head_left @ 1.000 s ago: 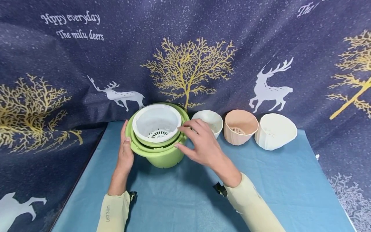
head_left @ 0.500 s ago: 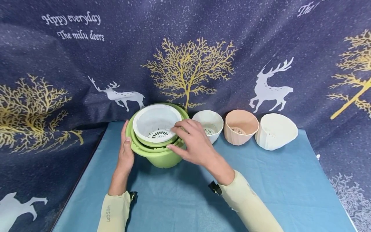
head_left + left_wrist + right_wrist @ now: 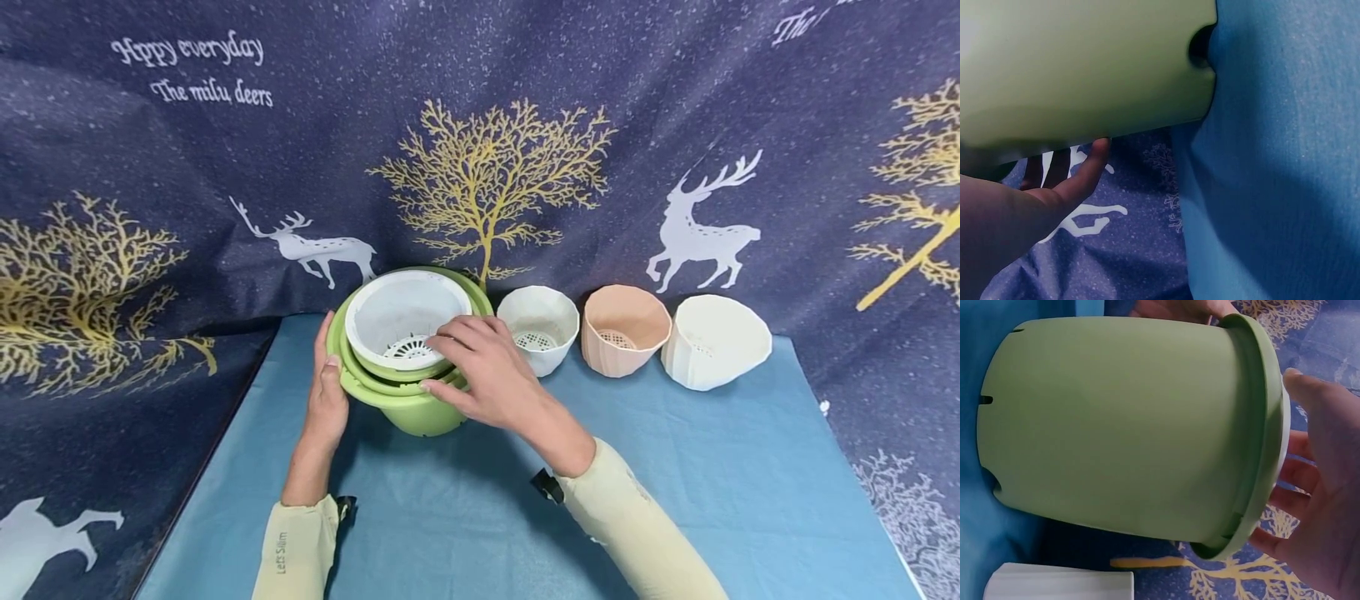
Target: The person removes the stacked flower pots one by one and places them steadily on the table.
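OK, nested pots at the back of the desk (image 3: 465,508), left of centre. Green pot (image 3: 423,417) stands outermost; inside it sits another green rim (image 3: 385,369), then a white pot (image 3: 378,312) with a slotted round base. Left hand (image 3: 327,400) holds the green pot's left rim, thumb on the near side. Right hand (image 3: 487,371) is loosely spread over the right front of the rims, fingers above the white pot's mouth, thumb by the front edge; can't tell if it touches.

In the way: right hand hides part of the rims and clips the view of the grey-white pot (image 3: 551,317). That one stands just right of the stack, then a pink pot (image 3: 622,342) and a cream pot (image 3: 697,342), side by side. All three: faceted walls, polygonal mouths, perforated bases.

Green pot: smooth, matt, plastic-looking, round with flared lip and small notches at the bottom edge. Desk carries plain blue cloth. Dark blue backdrop (image 3: 600,67) behind, creased, printed with trees and deer.
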Tool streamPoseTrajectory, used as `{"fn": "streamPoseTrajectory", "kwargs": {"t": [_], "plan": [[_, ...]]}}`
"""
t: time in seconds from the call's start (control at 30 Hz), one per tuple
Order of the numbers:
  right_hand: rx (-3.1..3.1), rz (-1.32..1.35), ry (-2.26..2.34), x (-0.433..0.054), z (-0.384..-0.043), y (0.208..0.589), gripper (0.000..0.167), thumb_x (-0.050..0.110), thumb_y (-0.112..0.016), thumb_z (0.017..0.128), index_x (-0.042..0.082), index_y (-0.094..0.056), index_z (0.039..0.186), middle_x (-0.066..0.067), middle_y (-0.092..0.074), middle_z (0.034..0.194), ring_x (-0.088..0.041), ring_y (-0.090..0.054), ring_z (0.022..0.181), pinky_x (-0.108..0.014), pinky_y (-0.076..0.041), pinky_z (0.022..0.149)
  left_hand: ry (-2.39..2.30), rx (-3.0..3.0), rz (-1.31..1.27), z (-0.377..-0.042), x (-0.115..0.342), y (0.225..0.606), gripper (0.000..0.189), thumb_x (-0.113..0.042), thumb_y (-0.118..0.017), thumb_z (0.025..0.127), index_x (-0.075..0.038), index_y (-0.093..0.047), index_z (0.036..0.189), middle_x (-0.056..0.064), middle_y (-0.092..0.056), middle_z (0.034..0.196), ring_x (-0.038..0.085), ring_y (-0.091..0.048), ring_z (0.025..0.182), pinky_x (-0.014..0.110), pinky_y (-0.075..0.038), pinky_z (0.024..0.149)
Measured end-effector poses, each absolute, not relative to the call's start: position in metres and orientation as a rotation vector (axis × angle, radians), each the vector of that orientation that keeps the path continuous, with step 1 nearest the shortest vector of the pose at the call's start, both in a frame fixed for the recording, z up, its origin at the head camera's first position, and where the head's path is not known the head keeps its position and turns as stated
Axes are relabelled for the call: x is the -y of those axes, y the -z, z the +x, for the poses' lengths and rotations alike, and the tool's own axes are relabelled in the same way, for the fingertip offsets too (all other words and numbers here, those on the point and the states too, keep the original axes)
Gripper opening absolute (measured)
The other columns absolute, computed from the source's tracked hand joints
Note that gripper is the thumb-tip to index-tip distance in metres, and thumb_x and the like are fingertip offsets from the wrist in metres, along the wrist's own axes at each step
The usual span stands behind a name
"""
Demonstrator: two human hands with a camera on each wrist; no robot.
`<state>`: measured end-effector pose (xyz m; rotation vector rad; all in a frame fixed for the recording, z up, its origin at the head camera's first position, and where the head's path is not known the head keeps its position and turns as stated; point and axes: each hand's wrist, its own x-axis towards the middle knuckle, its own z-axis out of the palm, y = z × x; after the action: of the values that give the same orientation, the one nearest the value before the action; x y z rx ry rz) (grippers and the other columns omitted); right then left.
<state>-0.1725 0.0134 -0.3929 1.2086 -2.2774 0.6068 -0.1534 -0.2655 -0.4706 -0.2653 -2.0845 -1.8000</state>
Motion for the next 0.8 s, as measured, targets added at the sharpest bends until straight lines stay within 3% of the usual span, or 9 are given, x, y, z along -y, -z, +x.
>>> {"fn": "streamPoseTrajectory", "kwargs": {"t": [0.27,0.6,0.8], "plan": [[2.356,1.227,-0.548,-0.005,-0.173,0.395,0.052,0.053,-0.068,0.1,0.016,-0.069,0.136,0.002,-0.068,0.124,-0.021,-0.058,0.121,-0.046,-0.044,0.106,1.805,2.09,-0.263,-0.153,0.266,0.471,0.058,-0.026,-0.022,0.115,-0.018,-0.014,0.172,0.005,-0.017,0.176,0.02,-0.018,0.158,0.021,-0.019,0.121],[2.392,1.223,-0.492,0.003,-0.173,0.392,0.056,0.056,-0.064,0.101,0.02,-0.064,0.144,0.002,-0.067,0.111,-0.023,-0.059,0.107,-0.045,-0.043,0.09,1.794,2.098,-0.261,-0.154,0.267,0.472,0.058,-0.025,-0.022,0.115,-0.019,-0.014,0.172,0.004,-0.017,0.176,0.02,-0.018,0.158,0.023,-0.019,0.121],[2.48,1.218,-0.411,0.007,-0.172,0.386,0.052,0.057,-0.059,0.104,0.023,-0.064,0.144,0.001,-0.065,0.111,-0.024,-0.055,0.103,-0.045,-0.041,0.086,1.795,2.109,-0.264,-0.154,0.268,0.472,0.058,-0.026,-0.022,0.115,-0.019,-0.013,0.172,0.004,-0.017,0.176,0.021,-0.018,0.158,0.022,-0.02,0.121]]}}
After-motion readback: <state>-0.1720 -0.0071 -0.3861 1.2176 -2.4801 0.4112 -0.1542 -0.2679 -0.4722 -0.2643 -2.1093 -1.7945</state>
